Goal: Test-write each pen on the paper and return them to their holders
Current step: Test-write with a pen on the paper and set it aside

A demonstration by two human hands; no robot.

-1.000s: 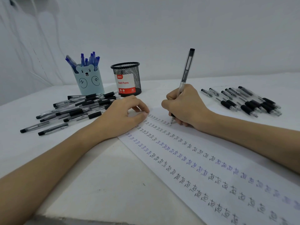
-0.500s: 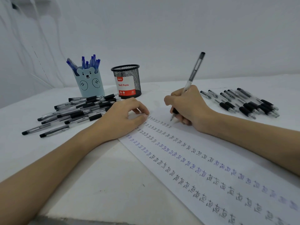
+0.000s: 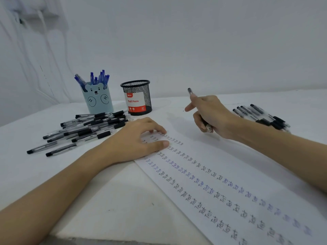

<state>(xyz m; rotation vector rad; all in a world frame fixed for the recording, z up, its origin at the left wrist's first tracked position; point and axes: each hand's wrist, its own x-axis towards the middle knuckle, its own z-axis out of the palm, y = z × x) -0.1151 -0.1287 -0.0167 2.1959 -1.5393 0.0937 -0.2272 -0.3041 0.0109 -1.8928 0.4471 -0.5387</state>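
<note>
The pen (image 3: 200, 110) sits right of the frame's centre, gripped in the right hand (image 3: 210, 115), which hangs above the paper (image 3: 221, 165) with the tip off the sheet; the cap end pokes up past the fingers and the point shows below the palm. The left hand (image 3: 138, 140) lies on the paper's upper left end, fingers loosely spread and pressing down, well apart from the right. Rows of small written marks run down the sheet toward the lower right. At centre left lies a pile (image 3: 85, 128) of black pens; another bunch (image 3: 261, 115) lies at right behind the right wrist. Behind the pile stand a bear cup (image 3: 99, 101) with blue pens and a mesh cup (image 3: 138, 97).
</note>
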